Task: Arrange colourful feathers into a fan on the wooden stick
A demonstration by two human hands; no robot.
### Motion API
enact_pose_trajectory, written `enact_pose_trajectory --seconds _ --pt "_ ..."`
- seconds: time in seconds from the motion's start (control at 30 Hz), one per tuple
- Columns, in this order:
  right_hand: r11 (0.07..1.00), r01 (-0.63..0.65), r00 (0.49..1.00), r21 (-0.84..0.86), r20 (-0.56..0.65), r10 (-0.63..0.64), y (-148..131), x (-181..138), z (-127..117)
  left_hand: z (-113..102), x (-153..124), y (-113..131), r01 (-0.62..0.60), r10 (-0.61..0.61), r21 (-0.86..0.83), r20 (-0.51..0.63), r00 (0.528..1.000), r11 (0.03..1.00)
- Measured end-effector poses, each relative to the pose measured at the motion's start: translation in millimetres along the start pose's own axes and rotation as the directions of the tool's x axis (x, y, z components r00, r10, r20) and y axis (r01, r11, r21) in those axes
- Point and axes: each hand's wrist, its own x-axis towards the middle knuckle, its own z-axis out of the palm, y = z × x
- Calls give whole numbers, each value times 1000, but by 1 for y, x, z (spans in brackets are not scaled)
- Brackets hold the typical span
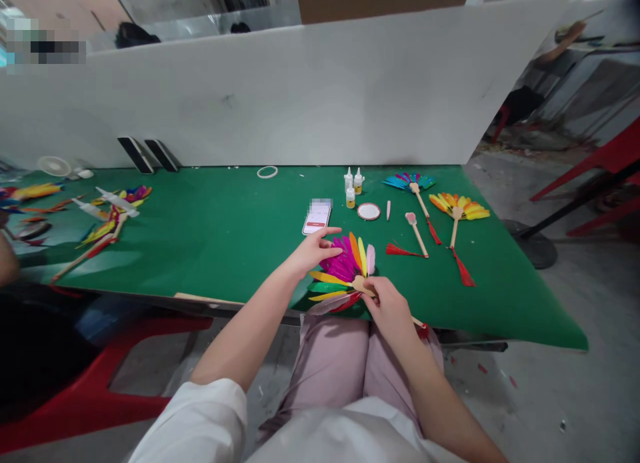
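At the table's front edge, my right hand [387,306] pinches the wooden handle of a feather fan [345,256] close to its head. The fan spreads magenta, orange, yellow, green, pale pink and red feathers; a red tassel shows at its handle end, below my hand. My left hand [316,248] touches the magenta feathers on the upper left, its index finger stretched out and its fingers apart. Just beyond it lies a phone [318,216] with a lit screen. Several small glue bottles [351,196] stand behind the fan, beside a round white dish [369,211].
To the right on the green table [225,230] lie a blue feather fan [414,185], a yellow-orange fan [457,210], a bare fan handle [417,233] with red tassel and a pink pen-like stick [389,210]. A white panel [250,96] backs the table. Someone sits at left.
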Motion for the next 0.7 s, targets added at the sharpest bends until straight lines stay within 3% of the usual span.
enact_pose_trajectory --seconds 0.33,0.53,0.7 --pt "1000 13 1000 7 4 -14 14 14 -3 -3 8 -2 50 -54 -100 -38 998 994" --pt "998 56 997 -35 -60 -58 31 75 -32 -21 43 -16 87 -139 -410 -99 985 908" --pt "989 146 979 -23 145 -141 39 121 -27 -40 69 -28 42 -123 -579 -101 987 814"
